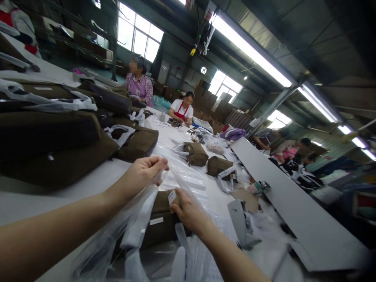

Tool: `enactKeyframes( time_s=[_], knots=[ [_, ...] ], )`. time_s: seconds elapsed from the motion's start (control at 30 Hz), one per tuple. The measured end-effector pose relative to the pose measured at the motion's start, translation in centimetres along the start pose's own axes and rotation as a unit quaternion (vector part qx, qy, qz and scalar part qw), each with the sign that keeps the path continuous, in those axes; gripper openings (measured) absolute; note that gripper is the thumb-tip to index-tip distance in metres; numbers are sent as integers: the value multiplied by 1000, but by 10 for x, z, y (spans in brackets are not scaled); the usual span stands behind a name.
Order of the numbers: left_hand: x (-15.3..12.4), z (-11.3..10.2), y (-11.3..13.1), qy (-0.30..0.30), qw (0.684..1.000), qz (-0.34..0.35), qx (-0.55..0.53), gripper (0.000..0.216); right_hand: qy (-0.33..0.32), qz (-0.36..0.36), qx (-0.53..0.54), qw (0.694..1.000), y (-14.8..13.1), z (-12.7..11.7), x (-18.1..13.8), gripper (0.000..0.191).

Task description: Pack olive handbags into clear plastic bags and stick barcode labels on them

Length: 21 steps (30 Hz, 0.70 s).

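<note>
Clear plastic bag [138,223] half around the brown pouch [160,219], our fingers pinching it open.

Our left hand [145,172] has its fingers clamped on the bag's upper edge, lifting it; our right hand [186,211] closes its fingers on the pouch's white tag [172,197], just below the left fingertips. We judge the bagging partly done: the pouch lies on the counter [96,176] between our hands, the film not yet closed. More brown pouches [194,152] wait beyond our fingers.
</note>
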State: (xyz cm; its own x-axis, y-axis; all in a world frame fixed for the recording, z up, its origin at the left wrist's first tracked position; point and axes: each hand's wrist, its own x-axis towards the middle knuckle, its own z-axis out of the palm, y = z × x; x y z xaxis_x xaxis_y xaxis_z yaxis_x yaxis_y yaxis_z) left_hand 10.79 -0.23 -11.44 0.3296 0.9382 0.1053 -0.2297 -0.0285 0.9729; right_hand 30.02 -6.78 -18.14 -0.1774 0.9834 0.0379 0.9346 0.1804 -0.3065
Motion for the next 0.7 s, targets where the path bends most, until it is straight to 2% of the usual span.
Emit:
enactKeyframes(
  time_s=[0.07,0.13,0.23,0.33,0.37,0.43,0.5,0.53,0.6,0.7],
  knots=[
    [12,-9,2,22,999,14,27,34,-43,-34,-41,998,-7,-28,-15,53],
    [27,-21,7,35,998,20,53,32,-102,-68,-108,987,-9,-65,-33,46],
    [53,-38,17,20,996,7,88,29,-158,-69,-224,959,-7,-117,-50,33],
    [73,-42,23,5,992,8,125,27,-181,-50,-298,936,-10,-142,-43,32],
    [77,-40,25,1,990,13,137,27,-186,-69,-297,934,-13,-140,-34,28],
    [82,-33,26,-11,986,23,162,28,-186,-157,-255,936,-21,-124,-8,19],
    [83,-26,28,-21,982,28,187,32,-170,-247,-201,933,-24,-95,23,26],
    [83,-24,28,-24,979,30,200,33,-170,-263,-194,930,-23,-79,38,30],
    [82,-21,30,-28,973,34,225,33,-191,-235,-234,924,-16,-48,61,31],
    [83,-19,33,-32,968,36,246,32,-209,-172,-317,909,1,-16,74,22]
  ],
)
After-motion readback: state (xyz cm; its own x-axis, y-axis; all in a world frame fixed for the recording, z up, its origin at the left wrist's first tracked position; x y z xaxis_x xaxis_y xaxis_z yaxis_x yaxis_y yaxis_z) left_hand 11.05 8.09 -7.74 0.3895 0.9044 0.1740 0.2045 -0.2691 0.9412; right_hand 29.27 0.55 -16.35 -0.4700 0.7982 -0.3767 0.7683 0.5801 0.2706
